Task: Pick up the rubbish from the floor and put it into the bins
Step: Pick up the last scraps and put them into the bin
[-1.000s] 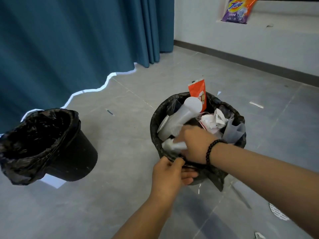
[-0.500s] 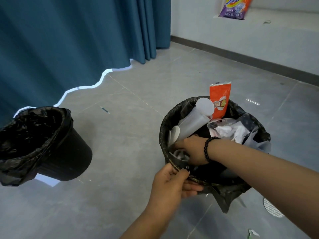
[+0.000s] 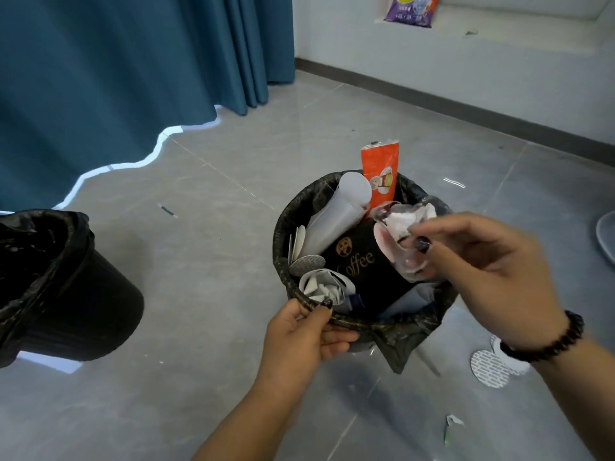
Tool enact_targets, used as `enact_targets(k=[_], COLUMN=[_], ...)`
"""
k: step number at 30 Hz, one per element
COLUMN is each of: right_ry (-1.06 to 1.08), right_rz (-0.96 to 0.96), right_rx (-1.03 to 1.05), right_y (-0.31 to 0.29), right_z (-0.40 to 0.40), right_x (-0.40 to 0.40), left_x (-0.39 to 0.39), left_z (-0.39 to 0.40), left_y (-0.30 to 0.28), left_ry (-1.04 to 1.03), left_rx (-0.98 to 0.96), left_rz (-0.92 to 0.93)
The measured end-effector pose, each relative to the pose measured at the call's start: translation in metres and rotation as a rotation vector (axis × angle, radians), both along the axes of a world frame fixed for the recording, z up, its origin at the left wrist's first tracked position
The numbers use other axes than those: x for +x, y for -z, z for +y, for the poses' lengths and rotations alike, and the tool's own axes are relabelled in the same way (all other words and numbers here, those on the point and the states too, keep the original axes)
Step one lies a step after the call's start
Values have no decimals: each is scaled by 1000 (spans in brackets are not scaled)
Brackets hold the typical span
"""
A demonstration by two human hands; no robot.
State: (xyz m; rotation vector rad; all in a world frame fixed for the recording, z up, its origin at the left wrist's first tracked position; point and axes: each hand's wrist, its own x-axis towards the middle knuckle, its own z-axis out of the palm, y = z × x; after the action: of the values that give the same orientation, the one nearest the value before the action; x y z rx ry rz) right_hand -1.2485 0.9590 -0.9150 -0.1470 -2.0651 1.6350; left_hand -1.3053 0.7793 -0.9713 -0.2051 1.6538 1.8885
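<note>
Far left edge of the floor: black plastic bin lined with a crinkled black bag (image 3: 50, 281), tilted. Centre: second round bin with a black liner (image 3: 366, 322), packed with a white paper cup (image 3: 336, 217), an orange sachet (image 3: 381, 174) standing at its far rim, and a black "Coffee" pouch (image 3: 361, 267). Left hand (image 3: 306, 334) pinches the near rim, thumb curled over it. Right hand (image 3: 492, 264), beaded bracelet (image 3: 545, 341) on the wrist, hovers over the right rim, fingers loosely spread beside crumpled clear plastic and white paper (image 3: 402, 234); whether they touch it is unclear. Round foil seal (image 3: 489, 367) on the floor right of the bin.
</note>
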Motion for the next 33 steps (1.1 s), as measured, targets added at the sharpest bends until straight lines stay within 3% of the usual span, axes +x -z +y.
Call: enact_targets(k=[3, 8, 12, 18, 25, 29, 33], right_ry=[279, 482, 310, 158, 85, 78, 432], right_rz=[-30, -399, -791, -1087, -1094, -1089, -924], right_rx=[31, 154, 315, 397, 395, 363, 240], right_y=[45, 139, 200, 245, 257, 253, 241], right_z=[8, 23, 35, 51, 59, 69, 92], right_x=[35, 81, 114, 139, 143, 145, 144], left_x=[-2, -4, -2, 6, 50, 71, 76], left_z=[9, 21, 27, 28, 51, 83, 117], left_y=[0, 5, 10, 21, 39, 80, 126], left_ry=[9, -16, -29, -28, -203, 0, 319], left_rx=[7, 15, 6, -66, -36, -131, -368], left_rz=[0, 38, 66, 129, 41, -5, 170])
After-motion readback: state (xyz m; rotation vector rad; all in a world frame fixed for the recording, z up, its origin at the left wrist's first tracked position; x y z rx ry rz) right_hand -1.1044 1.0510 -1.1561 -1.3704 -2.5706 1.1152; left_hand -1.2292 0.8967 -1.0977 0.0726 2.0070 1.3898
